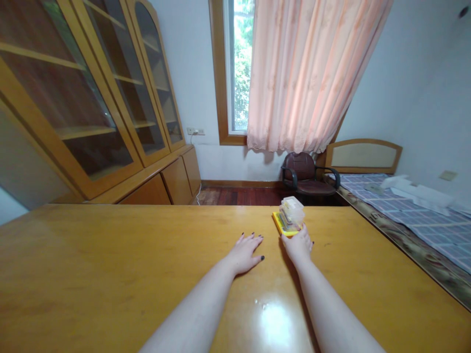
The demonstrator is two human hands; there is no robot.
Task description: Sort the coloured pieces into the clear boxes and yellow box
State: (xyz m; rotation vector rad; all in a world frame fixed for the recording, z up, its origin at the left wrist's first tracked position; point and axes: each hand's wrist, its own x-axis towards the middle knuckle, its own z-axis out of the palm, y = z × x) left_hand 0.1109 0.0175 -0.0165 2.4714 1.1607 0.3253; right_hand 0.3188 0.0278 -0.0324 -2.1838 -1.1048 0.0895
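My left hand (244, 255) lies flat on the wooden table (110, 264), palm down with its fingers spread, and holds nothing. To its right, my right hand (299, 246) grips the near edge of a flat yellow case (278, 225), thumb on the left and fingers around the right side. On top of that case sits a small stack of transparent plastic boxes (292, 210). What the boxes contain is too small to make out. Part of the yellow case is hidden behind my right hand and the boxes.
Beyond the table's far edge is a dark red armchair (300, 169) by a pink curtain (301, 73). A bed (415, 206) with a checked sheet stands along the right. A wooden cabinet with glass doors (110, 83) leans into view at left.
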